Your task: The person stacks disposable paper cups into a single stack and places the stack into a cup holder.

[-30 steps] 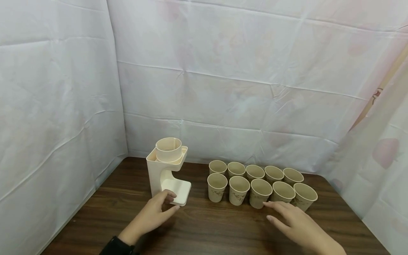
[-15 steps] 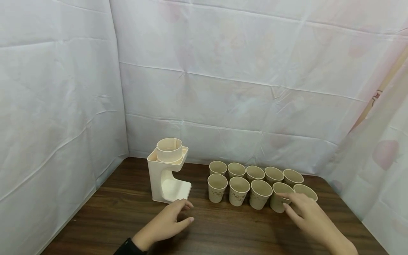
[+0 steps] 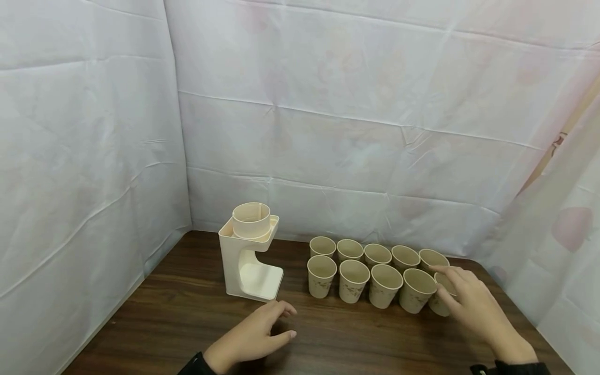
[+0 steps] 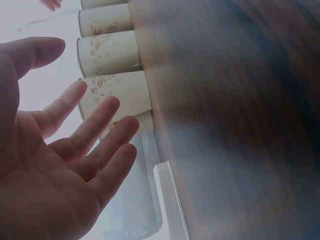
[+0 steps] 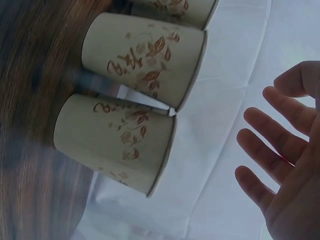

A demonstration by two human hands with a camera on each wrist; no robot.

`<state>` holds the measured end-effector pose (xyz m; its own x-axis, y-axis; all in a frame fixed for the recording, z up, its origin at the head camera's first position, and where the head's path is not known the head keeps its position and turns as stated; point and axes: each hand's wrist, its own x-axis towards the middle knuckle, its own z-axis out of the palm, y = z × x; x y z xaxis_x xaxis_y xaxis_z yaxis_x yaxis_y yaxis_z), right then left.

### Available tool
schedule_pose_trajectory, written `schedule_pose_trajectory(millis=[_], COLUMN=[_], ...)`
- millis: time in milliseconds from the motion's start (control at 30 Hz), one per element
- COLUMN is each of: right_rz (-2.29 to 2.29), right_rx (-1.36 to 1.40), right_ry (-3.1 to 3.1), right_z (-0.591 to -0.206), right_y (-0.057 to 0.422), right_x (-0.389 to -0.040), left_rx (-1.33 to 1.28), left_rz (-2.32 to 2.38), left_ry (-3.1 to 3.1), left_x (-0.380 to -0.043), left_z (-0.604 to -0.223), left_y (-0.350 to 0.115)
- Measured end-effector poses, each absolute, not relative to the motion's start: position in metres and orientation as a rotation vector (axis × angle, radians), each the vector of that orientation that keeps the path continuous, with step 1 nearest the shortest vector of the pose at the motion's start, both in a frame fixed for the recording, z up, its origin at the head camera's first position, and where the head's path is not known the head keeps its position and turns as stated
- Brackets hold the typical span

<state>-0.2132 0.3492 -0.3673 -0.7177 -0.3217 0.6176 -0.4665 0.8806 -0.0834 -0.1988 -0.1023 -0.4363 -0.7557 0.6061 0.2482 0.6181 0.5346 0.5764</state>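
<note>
Several beige paper cups with a brown leaf print stand upright in two rows on the dark wooden table. My right hand hovers at the right end, partly hiding the last front cup. In the right wrist view its loosely spread fingers are apart from the nearest cup and hold nothing. My left hand is just in front of a cream C-shaped stand, fingers relaxed and holding nothing. On the stand's top sits a round cream ring-like holder.
White cloth with faint pink patterns hangs behind the table and along its left side. Another cloth hangs at the right. The stand's flat base faces the cups, with a strip of bare table between.
My right hand has moved rightward along the front row to the end cup. My left hand has drawn back from the stand's base, toward me and slightly right. Cups and stand stay put.
</note>
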Motion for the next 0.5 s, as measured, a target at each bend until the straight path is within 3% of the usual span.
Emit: schedule_pose_trajectory(millis=[500], right_rz=[0.272], right_rx=[0.425], right_ry=[-2.779], right_z=[-0.382], right_y=[0.389], right_x=[-0.232], left_rx=[-1.2], left_rz=[-1.06], left_ry=[-2.746], left_x=[-0.198], left_z=[-0.435], left_y=[-0.094])
